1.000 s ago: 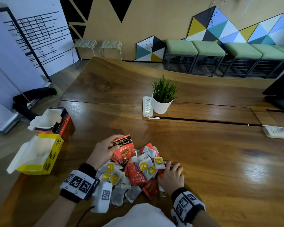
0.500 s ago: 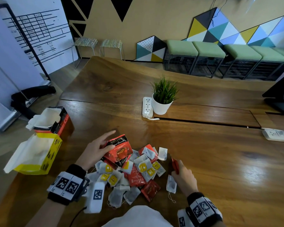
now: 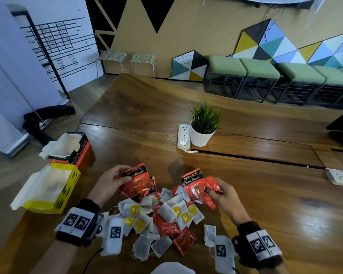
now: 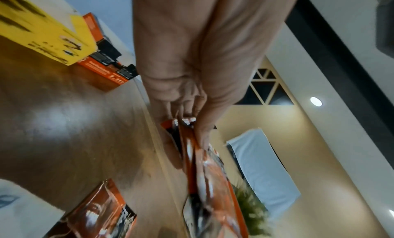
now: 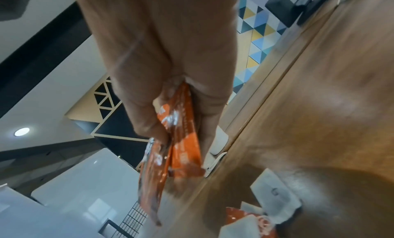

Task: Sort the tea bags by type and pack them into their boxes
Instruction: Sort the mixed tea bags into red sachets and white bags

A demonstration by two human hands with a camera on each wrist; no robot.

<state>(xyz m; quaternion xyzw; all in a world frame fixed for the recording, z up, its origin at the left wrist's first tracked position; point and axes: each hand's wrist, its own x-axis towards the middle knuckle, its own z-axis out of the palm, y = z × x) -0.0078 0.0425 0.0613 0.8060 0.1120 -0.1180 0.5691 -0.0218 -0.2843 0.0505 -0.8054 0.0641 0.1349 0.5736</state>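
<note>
Left hand (image 3: 111,182): fingers curled, thumb on top, gripping a small stack of red foil tea packets (image 3: 136,179) by its left edge; the wrist view shows several packets (image 4: 204,165) pressed flat between thumb and fingers. The stack is held just above the far left side of the pile.

Right hand (image 3: 223,194): fingers bent, thumb pressing down, pinching two or so red packets (image 3: 196,184) by their right edge; the wrist view shows the packets (image 5: 181,132) squeezed between thumb and fingers. Held above the far right side of the pile, well apart from the left stack.

Pile of tea bags (image 3: 166,220): mixed heap on the wooden table (image 3: 246,194) between the two wrists; white paper bags with yellow tags, plain white bags, and more red packets, overlapping.

Yellow box (image 3: 53,191): open, white liner showing, at the table's left edge.

Red box (image 3: 75,149): open, white liner showing, touching the yellow box on its far side.

Potted plant (image 3: 204,125) and power strip (image 3: 183,136): side by side, far centre of the table.
</note>
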